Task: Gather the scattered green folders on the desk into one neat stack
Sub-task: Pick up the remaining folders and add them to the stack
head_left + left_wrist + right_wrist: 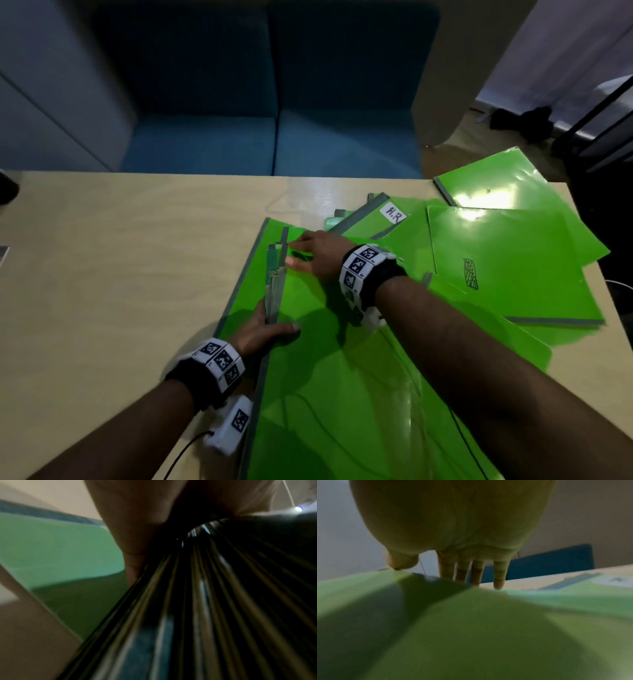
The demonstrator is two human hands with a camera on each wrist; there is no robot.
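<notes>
A bundle of green folders point(277, 284) with grey spines stands tilted on the desk point(120, 257), spines up and covers sloping towards me. My left hand point(265, 329) grips the near end of the spines, thumb on the top cover. The left wrist view shows the packed folder edges point(197, 601) beside the left hand point(137, 527). My right hand point(313, 255) rests straight fingers point(476, 580) on the far end of the top cover point(471, 628). One folder point(246, 274) lies flat underneath. More lie scattered right: one labelled H.R point(370, 219), one with a scribble point(507, 267), one at the far corner point(496, 185).
Bare wood of the desk stretches to the left of the folders. A blue sofa point(267, 137) stands behind the far edge. A dark object point(7, 188) sits at the desk's left edge. The corner folder overhangs the desk's far right corner.
</notes>
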